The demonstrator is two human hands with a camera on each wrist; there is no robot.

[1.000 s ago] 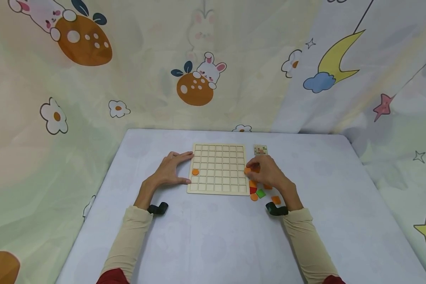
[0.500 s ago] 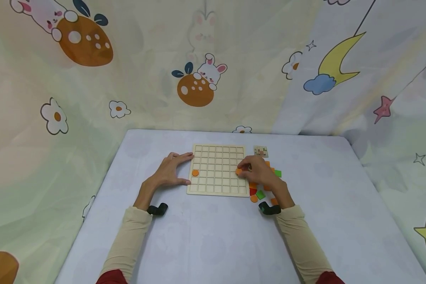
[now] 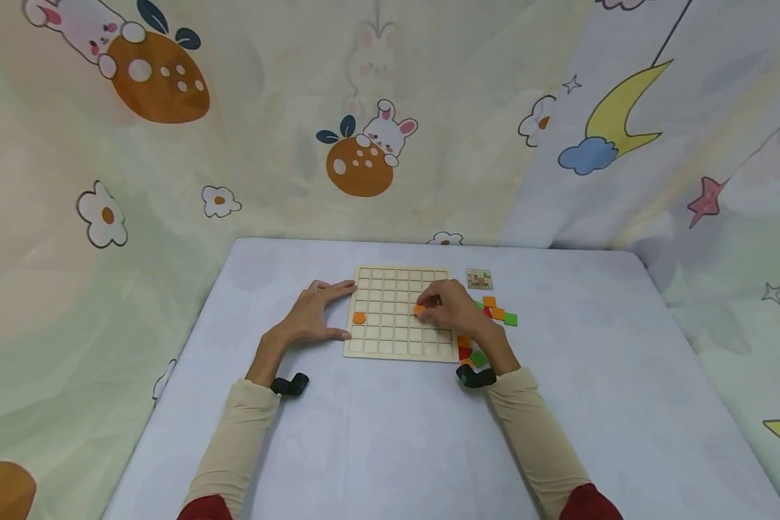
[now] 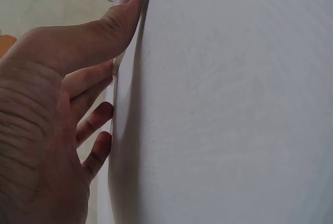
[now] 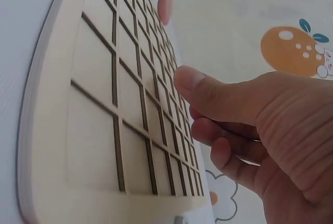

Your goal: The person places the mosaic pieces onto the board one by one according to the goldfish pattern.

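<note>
Right now, one small orange piece (image 3: pixel 419 310) sits pinched in the right hand (image 3: pixel 455 306), just right of centre over one pale wooden gridded board (image 3: pixel 390 307).

Whether the piece touches the wood I cannot tell. One flat, round orange disc (image 3: pixel 360 318) lies in a square of the leftmost column; the left hand (image 3: pixel 308 314) is spread wide, thumb and fingertips against the board's left edge. Right of the board lie loose flat tiles, at least four orange, two red and three green, some partly hidden by the right arm. Beyond them, one small patterned card (image 3: pixel 479 279) rests on the white-covered table (image 3: pixel 377 433).
</note>
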